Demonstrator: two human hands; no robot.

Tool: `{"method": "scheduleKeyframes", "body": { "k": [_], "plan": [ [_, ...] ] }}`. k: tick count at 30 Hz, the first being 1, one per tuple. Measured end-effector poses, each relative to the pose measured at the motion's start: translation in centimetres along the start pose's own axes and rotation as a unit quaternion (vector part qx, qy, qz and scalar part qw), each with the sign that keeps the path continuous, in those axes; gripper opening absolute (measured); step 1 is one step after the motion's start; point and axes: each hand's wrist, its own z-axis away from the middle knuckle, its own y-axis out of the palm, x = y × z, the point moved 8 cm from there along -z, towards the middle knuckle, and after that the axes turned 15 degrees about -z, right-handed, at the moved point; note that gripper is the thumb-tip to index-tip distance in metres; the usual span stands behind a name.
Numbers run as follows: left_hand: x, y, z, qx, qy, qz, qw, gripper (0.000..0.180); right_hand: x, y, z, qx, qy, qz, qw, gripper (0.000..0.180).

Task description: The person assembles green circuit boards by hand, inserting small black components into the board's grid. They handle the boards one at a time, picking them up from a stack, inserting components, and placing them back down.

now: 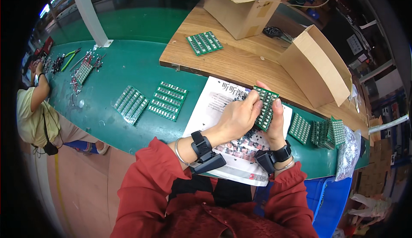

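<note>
A green circuit board panel (pixel 267 108), covered with rows of small parts, is held up over a printed paper sheet (pixel 206 113). My right hand (pixel 276 124) grips it from the right side, thumb along the edge and fingers behind. My left hand (pixel 238 117) is closed, its thumb and curled fingers pressed at the panel's left edge. Whether a small piece sits in that pinch is hidden. Small black bits (pixel 246 145) lie scattered on the paper below my hands. To the left, two more panels lie on the green table: one board (pixel 168 100) and a paler one (pixel 131 105).
Several panels (pixel 322 132) stand stacked at right beside a clear plastic bag (pixel 348 156). A raised wooden board (pixel 240 57) carries another panel (pixel 204 43) and two cardboard boxes (pixel 240 12). At far left, a co-worker (pixel 36 105) sits near green-handled pliers (pixel 68 59).
</note>
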Motion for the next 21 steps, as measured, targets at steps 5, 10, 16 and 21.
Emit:
{"method": "scheduleKeyframes", "body": {
  "k": [5, 10, 16, 21],
  "plan": [
    [0.3, -1.1, 0.1, -0.063, 0.008, 0.102, 0.993, 0.013, 0.5, -0.1, -0.2, -0.034, 0.009, -0.071, 0.997, 0.069],
    [-0.9, 0.2, 0.4, 0.021, 0.049, -0.045, 0.998, 0.015, 0.6, -0.7, -0.2, -0.051, -0.007, -0.057, 0.997, 0.070],
    [-0.9, 0.1, 0.4, -0.011, 0.056, -0.017, 0.998, 0.013, 0.4, -1.1, -0.3, -0.089, -0.004, -0.102, 0.991, 0.068],
    [-1.0, 0.5, 0.6, 0.030, 0.063, -0.054, 0.996, 0.013, 1.0, -1.6, -0.2, -0.098, -0.029, -0.100, 0.990, 0.066]
  ]
}}
